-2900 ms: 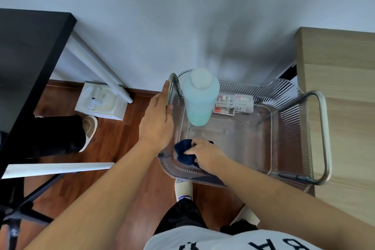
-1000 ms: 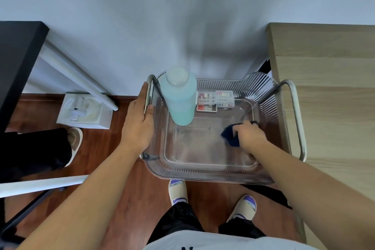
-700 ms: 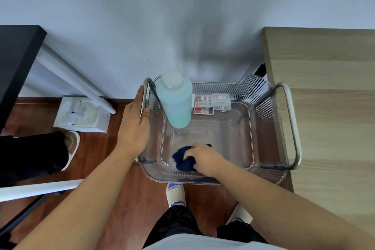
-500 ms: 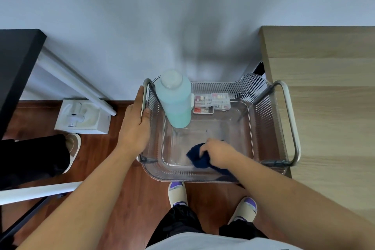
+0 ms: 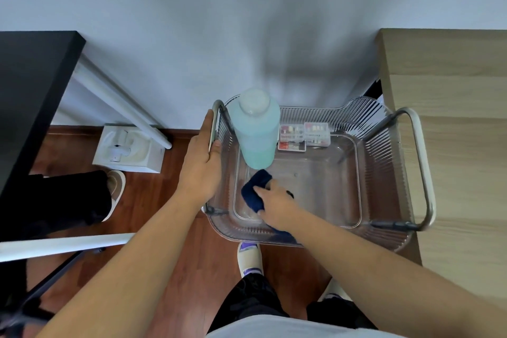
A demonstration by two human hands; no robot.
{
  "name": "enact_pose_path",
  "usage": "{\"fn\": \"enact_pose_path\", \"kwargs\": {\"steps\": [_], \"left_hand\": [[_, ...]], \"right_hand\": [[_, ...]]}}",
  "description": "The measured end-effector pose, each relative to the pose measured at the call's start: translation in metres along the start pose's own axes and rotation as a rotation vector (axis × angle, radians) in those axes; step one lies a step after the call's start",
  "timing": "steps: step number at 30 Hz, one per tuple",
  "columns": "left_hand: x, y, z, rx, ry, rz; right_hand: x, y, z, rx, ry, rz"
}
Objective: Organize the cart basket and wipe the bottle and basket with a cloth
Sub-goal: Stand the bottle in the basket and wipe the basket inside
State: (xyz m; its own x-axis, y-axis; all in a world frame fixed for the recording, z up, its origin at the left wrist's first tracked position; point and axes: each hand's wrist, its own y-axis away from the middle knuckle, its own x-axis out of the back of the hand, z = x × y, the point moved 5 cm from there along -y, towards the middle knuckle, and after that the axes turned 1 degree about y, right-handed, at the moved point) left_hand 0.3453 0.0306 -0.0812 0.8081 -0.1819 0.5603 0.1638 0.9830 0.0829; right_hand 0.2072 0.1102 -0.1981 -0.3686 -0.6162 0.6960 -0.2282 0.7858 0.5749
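A clear ribbed cart basket (image 5: 381, 143) with metal handles stands before me against the wall. A tall pale-blue bottle (image 5: 256, 132) with a white cap stands upright in its far left corner. Two small clear boxes (image 5: 304, 136) of coloured items lie beside the bottle at the back. My left hand (image 5: 201, 166) grips the left metal handle. My right hand (image 5: 275, 204) holds a dark blue cloth (image 5: 255, 191) against the basket floor, near the front left, just in front of the bottle.
A light wooden cabinet (image 5: 452, 132) stands right of the basket. A black desk (image 5: 30, 85) with a white leg is at the left, and a white device (image 5: 127, 149) sits on the wood floor. Another person's leg and slipper (image 5: 115, 189) are at the left.
My right hand has swept the cloth over the basket floor, from the right side to the front, and now to the left, closer to the bottle. My left hand stays on the handle.
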Motion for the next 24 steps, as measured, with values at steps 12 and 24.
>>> {"fn": "enact_pose_path", "kwargs": {"steps": [12, 24], "left_hand": [[-0.002, 0.0, -0.01, 0.016, -0.011, -0.006], [0.001, 0.003, 0.002, 0.038, 0.047, 0.032]], "right_hand": [[0.023, 0.008, 0.014, 0.186, 0.185, -0.278], [0.043, 0.054, 0.127, -0.475, -0.077, 0.043]]}}
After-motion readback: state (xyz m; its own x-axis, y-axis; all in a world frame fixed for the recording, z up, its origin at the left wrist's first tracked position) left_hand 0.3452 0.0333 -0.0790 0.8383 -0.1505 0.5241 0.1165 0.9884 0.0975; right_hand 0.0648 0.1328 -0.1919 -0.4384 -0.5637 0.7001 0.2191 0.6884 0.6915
